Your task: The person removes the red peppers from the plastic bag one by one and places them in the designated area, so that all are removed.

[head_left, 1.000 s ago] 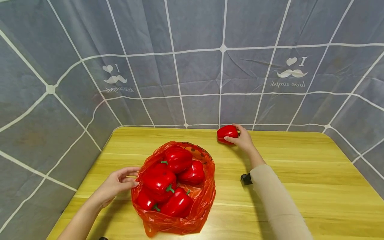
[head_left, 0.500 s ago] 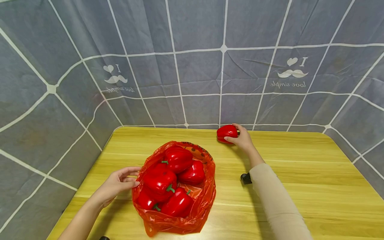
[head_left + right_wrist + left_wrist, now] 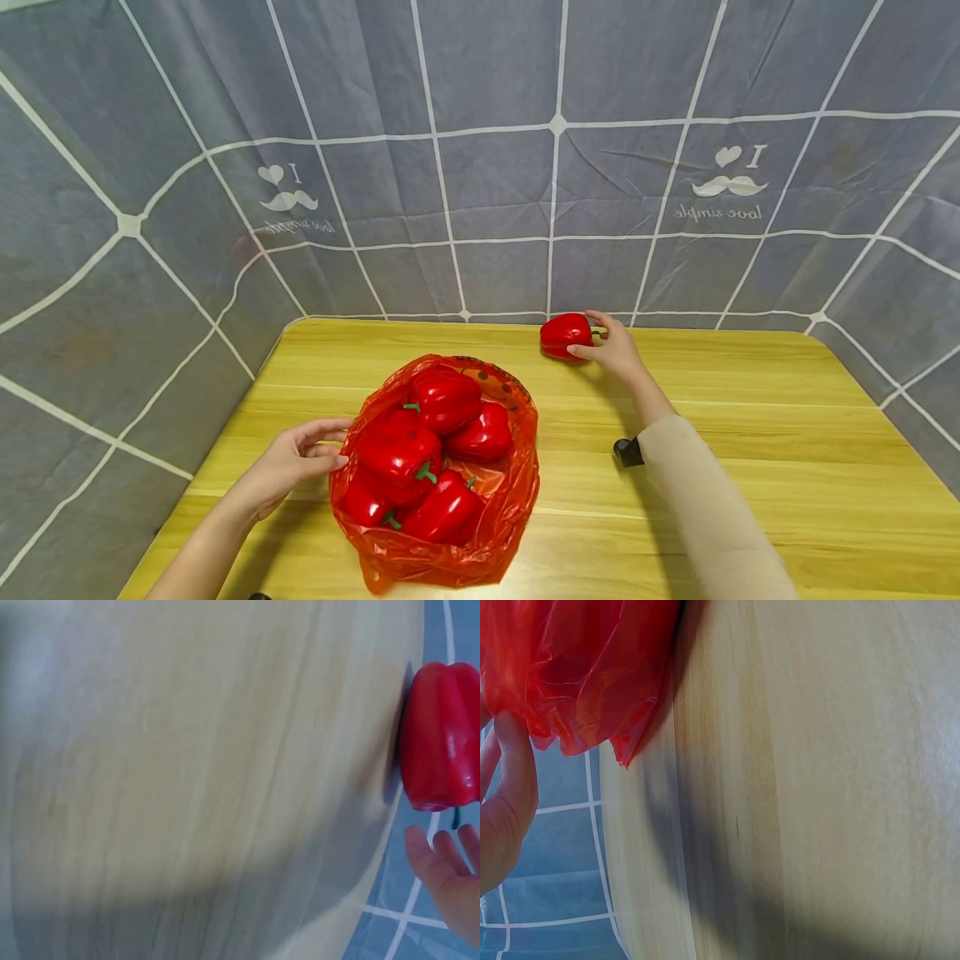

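Note:
At the left side of a red plastic bag (image 3: 517, 508), my left hand (image 3: 288, 462) touches the bag with relaxed fingers, thumb and fingers spread apart. Thin green-stemmed red bell peppers (image 3: 397, 450), several of them, lie in the opened bag. The left wrist view shows fingers (image 3: 514, 761) right at the crinkled plastic (image 3: 592, 675). Near the table's far edge, another red bell pepper (image 3: 564, 335) lies on its side, its stem to the right. My right hand (image 3: 617, 350) is beside its stem end, fingers parted. In the right wrist view, a gap shows between the fingertips (image 3: 416, 840) and this pepper (image 3: 442, 742).
The wooden table (image 3: 750, 417) has rounded far corners. A grey curtain (image 3: 495, 183) with white lines surrounds it at the back and sides. A black wrist device (image 3: 628, 452) sits at the right sleeve (image 3: 705, 500).
My right hand has loosened from the single pepper and drawn back slightly to the right; the pepper stays near the far edge. The left hand and bag look the same.

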Demonstrator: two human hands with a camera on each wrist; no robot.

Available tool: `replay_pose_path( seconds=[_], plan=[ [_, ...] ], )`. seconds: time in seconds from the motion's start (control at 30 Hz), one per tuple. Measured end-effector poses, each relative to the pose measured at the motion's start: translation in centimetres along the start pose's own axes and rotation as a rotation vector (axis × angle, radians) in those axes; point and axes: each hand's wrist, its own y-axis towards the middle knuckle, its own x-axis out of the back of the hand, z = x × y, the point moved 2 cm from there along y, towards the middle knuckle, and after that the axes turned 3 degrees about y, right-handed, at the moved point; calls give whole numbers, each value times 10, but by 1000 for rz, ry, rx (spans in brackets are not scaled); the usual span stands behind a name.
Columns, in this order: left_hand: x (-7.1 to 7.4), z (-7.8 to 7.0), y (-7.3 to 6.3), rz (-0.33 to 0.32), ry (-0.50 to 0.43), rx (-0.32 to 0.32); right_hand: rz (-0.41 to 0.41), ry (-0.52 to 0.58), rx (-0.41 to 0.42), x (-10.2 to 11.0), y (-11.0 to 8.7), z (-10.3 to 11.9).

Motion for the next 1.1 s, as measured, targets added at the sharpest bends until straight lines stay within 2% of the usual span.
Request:
replay_pose_path(
  seconds=[0.27, 0.63, 0.9, 1.1],
  plan=[
    [0, 0, -1, 6, -5, -6, 13, -11, 18, 10, -12, 6],
    [-1, -2, -1, -1, -4, 6, 48, -9, 151, 21, -32, 27],
    [-1, -2, -1, 9, -9, -22, 173, 158, 239, 14, -50, 51],
    [-1, -3, -1, 14, -7, -25, 257, 207, 282, 3, -63, 70]
  ],
)
